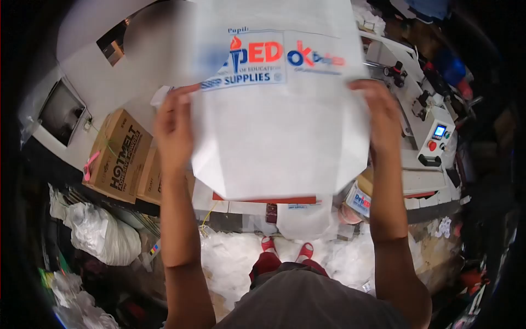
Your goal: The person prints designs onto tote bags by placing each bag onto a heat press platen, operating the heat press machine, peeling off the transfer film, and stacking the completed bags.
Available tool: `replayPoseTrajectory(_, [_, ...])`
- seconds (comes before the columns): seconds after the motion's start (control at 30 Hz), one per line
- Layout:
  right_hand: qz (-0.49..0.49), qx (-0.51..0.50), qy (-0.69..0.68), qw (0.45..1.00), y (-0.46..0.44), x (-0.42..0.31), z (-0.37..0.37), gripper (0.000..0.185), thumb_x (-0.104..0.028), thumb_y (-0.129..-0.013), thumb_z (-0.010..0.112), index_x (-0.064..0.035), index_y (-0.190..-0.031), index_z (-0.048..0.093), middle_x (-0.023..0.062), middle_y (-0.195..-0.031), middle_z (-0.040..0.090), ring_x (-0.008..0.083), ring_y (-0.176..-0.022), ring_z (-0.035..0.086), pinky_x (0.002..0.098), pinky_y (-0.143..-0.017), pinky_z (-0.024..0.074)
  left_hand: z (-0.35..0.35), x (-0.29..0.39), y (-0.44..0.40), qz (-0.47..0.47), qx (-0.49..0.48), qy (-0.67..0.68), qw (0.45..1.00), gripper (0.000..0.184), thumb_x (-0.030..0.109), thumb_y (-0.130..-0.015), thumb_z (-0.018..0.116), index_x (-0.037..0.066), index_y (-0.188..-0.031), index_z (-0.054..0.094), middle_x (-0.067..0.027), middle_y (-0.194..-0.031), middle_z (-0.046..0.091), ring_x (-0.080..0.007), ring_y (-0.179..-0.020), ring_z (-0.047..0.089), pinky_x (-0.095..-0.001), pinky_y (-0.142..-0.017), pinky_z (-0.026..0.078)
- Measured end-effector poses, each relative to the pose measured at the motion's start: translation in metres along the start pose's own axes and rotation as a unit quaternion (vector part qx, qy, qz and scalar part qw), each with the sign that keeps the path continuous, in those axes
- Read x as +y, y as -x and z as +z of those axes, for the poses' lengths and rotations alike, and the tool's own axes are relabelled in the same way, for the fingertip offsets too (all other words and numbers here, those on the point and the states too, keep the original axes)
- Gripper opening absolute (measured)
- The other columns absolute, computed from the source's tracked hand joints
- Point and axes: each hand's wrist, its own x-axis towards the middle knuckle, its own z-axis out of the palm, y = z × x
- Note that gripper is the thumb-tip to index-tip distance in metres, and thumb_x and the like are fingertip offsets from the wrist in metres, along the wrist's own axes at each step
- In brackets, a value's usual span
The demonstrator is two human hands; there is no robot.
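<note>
Both bare forearms [182,219] are pointing forward, roughly parallel. The left hand [176,118] and right hand [379,109] are grasping opposite side edges of a flat white bag [279,140] printed in red and blue, which is spanning the space between them.

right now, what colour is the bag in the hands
The bag is white, with blue and orange-red print; head view.

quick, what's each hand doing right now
Left hand: closed on the left edge of the white printed bag.
Right hand: closed on the bag's right edge.
</note>
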Motion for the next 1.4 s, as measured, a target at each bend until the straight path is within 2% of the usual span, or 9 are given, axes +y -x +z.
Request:
replayPoseTrajectory(0.2, [0.395, -0.035, -0.086, 0.914, 0.044, 0.206, 0.087, 0.027, -0.027, -0.086, 0.062, -0.0041, -0.098, 0.069, 0.004, -0.089, 0.066, 0.0116, -0.082, 0.058, 0.0257, -0.075, 0.0463, 0.032, -0.259, 0.06, -0.181, -0.157, -0.145, 0.96, 0.028, 0.026, -0.087, 0.063, 0.001, -0.098, 0.069, -0.0137, -0.087, 0.07, -0.017, -0.079, 0.064, -0.0295, -0.073, 0.049])
replayPoseTrajectory(0.4, [0.56, -0.109, 0.015, 0.821, 0.143, 0.307, 0.117, 0.035, -0.025, -0.08, 0.066, 0.0007, -0.104, 0.067, 0.012, -0.098, 0.067, 0.0211, -0.088, 0.064, 0.0324, -0.078, 0.0499, 0.034, -0.334, 0.146, -0.296, -0.299, -0.182, 0.889, 0.035, 0.028, -0.081, 0.065, 0.002, -0.105, 0.067, -0.0197, -0.098, 0.068, -0.0325, -0.091, 0.065, -0.0358, -0.082, 0.05])
replayPoseTrajectory(0.47, [0.416, -0.115, 0.215, 0.876, 0.142, 0.285, 0.122, 0.039, -0.024, -0.08, 0.065, -0.0012, -0.111, 0.064, 0.0166, -0.107, 0.066, 0.0268, -0.095, 0.065, 0.0337, -0.084, 0.0494, 0.036, -0.334, 0.15, -0.286, -0.29, -0.179, 0.895, 0.035, 0.026, -0.081, 0.065, 0.002, -0.107, 0.066, -0.0205, -0.101, 0.067, -0.0333, -0.093, 0.065, -0.0365, -0.084, 0.05])
replayPoseTrajectory(0.9, [0.313, -0.146, 0.358, 0.868, 0.143, 0.286, 0.138, 0.045, -0.021, -0.078, 0.062, -0.0035, -0.12, 0.059, 0.0241, -0.115, 0.06, 0.0381, -0.106, 0.058, 0.0419, -0.094, 0.0456, 0.035, -0.344, 0.152, -0.202, -0.278, -0.22, 0.913, 0.04, 0.016, -0.077, 0.062, 0.005, -0.115, 0.062, -0.0253, -0.112, 0.058, -0.0404, -0.104, 0.057, -0.0436, -0.092, 0.046])
replayPoseTrajectory(1.07, [0.219, -0.013, 0.368, 0.904, 0.146, 0.234, 0.104, 0.035, -0.02, -0.078, 0.065, -0.0025, -0.109, 0.064, 0.0222, -0.107, 0.059, 0.039, -0.101, 0.055, 0.0455, -0.092, 0.043, 0.009, -0.32, 0.149, -0.26, -0.314, -0.15, 0.901, 0.044, 0.018, -0.078, 0.065, 0.006, -0.12, 0.059, -0.0228, -0.123, 0.054, -0.0346, -0.105, 0.059, -0.0369, -0.091, 0.047])
replayPoseTrajectory(1.1, [0.129, -0.006, 0.381, 0.916, 0.15, 0.224, 0.077, 0.023, -0.017, -0.079, 0.064, -0.0026, -0.098, 0.065, 0.02, -0.099, 0.061, 0.0378, -0.095, 0.057, 0.0456, -0.088, 0.0439, -0.009, -0.328, 0.16, -0.115, -0.277, -0.137, 0.944, 0.043, 0.009, -0.079, 0.064, 0.003, -0.121, 0.056, -0.0166, -0.122, 0.052, -0.028, -0.103, 0.058, -0.0316, -0.085, 0.05])
replayPoseTrajectory(1.17, [0.119, 0.05, 0.361, 0.923, 0.163, 0.196, 0.01, 0.013, -0.012, -0.078, 0.064, -0.0018, -0.086, 0.063, 0.0181, -0.094, 0.062, 0.0379, -0.093, 0.057, 0.0456, -0.084, 0.0449, -0.042, -0.298, 0.163, -0.321, -0.235, -0.067, 0.915, 0.039, 0.007, -0.086, 0.062, 0.006, -0.124, 0.054, -0.0125, -0.13, 0.048, -0.0241, -0.107, 0.056, -0.0341, -0.085, 0.051])
replayPoseTrajectory(1.3, [0.049, 0.134, 0.606, 0.783, 0.162, 0.15, -0.157, 0.014, -0.005, -0.077, 0.063, -0.0016, -0.09, 0.058, 0.0166, -0.086, 0.062, 0.0376, -0.084, 0.057, 0.0459, -0.076, 0.0462, -0.162, -0.405, 0.261, -0.365, -0.127, -0.052, 0.921, 0.032, 0.008, -0.09, 0.054, -0.001, -0.122, 0.053, -0.0165, -0.121, 0.056, -0.0252, -0.109, 0.056, -0.0338, -0.087, 0.049])
replayPoseTrajectory(1.4, [0.042, 0.122, 0.764, 0.632, 0.146, 0.153, -0.253, 0.03, -0.02, -0.078, 0.068, 0.0008, -0.096, 0.056, 0.0201, -0.093, 0.059, 0.0391, -0.087, 0.056, 0.0468, -0.076, 0.0463, -0.212, -0.392, 0.314, -0.343, -0.172, -0.227, 0.895, 0.024, 0.01, -0.089, 0.055, -0.001, -0.11, 0.061, -0.0188, -0.112, 0.061, -0.0275, -0.107, 0.058, -0.0365, -0.089, 0.047])
